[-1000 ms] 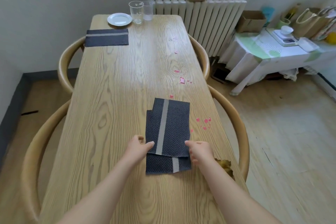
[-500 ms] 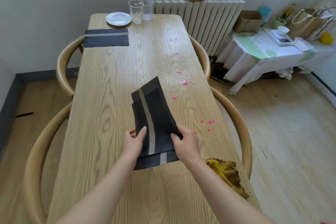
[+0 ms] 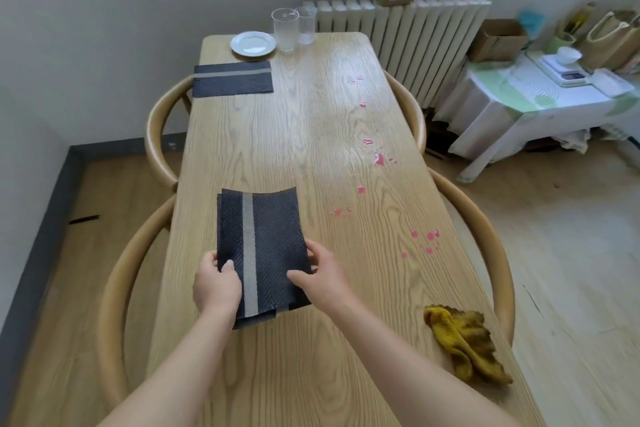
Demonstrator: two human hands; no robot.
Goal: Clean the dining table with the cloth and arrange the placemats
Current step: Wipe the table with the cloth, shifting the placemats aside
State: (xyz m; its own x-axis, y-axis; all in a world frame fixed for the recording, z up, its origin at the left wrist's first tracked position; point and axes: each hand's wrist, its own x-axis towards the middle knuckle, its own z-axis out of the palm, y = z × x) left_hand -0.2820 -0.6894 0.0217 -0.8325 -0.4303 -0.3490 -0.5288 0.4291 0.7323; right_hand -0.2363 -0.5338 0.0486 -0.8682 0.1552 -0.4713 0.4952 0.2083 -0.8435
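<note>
Woven dark placemats (image 3: 266, 246) looking light, semi-stiff, sagging slightly | left hand (image 3: 216, 284), right hand (image 3: 323, 274) pinching opposite side edges | probably the best hold

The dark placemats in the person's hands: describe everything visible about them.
The dark placemats are a stack of at least two, slightly offset, so a second edge shows at the left and near end. They look woven: near-black herringbone with one pale grey stripe running away from the person. The left hand grips the near left edge, thumb on top; the right hand holds the near right edge. The far edge bows slightly, over the wooden table.
</note>
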